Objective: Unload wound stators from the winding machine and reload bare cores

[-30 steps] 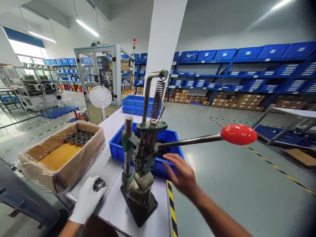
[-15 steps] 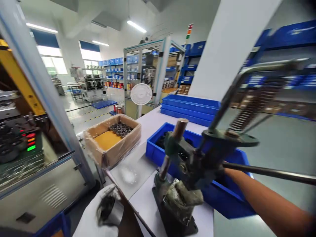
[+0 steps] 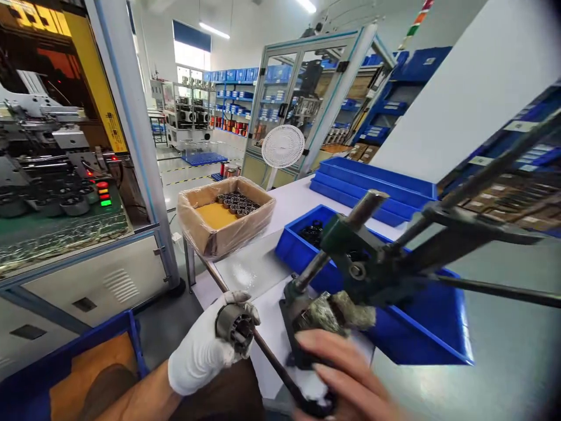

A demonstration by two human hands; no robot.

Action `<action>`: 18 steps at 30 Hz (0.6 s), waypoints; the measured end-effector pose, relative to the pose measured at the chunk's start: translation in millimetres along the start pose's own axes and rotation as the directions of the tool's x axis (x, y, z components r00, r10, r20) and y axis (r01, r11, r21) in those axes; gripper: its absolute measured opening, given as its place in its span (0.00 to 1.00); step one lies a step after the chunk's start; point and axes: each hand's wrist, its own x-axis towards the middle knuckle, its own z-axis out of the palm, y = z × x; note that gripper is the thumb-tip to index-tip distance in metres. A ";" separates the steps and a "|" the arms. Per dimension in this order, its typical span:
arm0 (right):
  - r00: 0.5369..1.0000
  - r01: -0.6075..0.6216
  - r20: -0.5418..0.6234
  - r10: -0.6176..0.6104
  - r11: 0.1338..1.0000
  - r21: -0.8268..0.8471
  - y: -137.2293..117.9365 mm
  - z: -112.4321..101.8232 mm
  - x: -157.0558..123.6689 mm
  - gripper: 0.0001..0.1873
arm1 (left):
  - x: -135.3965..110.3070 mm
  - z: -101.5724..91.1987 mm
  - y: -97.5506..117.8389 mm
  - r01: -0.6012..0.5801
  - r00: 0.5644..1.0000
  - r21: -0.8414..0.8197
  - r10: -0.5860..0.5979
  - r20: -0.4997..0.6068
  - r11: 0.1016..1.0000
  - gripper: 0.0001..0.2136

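My left hand (image 3: pixel 199 345), in a white glove, is closed around a slotted metal motor stator core (image 3: pixel 234 324); its toothed open end faces right. My right hand (image 3: pixel 346 374) is bare and blurred by motion in front of the bench press. Its fingers curl around a small black part (image 3: pixel 318 404), whose exact shape I cannot make out. Just beyond that hand stands the dark green lever press (image 3: pixel 372 257), with a steel column and a clear-wrapped block (image 3: pixel 326 313) at its base.
Behind the press, a blue bin (image 3: pixel 438 333) holds black parts (image 3: pixel 312 233). Stacked blue trays (image 3: pixel 372 190) stand farther back. A plastic-lined carton (image 3: pixel 197 231) of stator cores is on the left. The press's long bar (image 3: pixel 504 290) juts right. A machine (image 3: pixel 56 158) stands left.
My right hand has come out of the blue bin to the front of the press, with a black part. My left hand has risen and moved right, turning the stator core. The view has shifted left.
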 end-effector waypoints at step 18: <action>0.990 0.105 0.069 -0.119 0.980 0.172 -24.3 70.7 23.9 0.22 | -45.6 9.4 27.7 -0.040 0.998 0.068 0.043 -0.049 0.997 0.37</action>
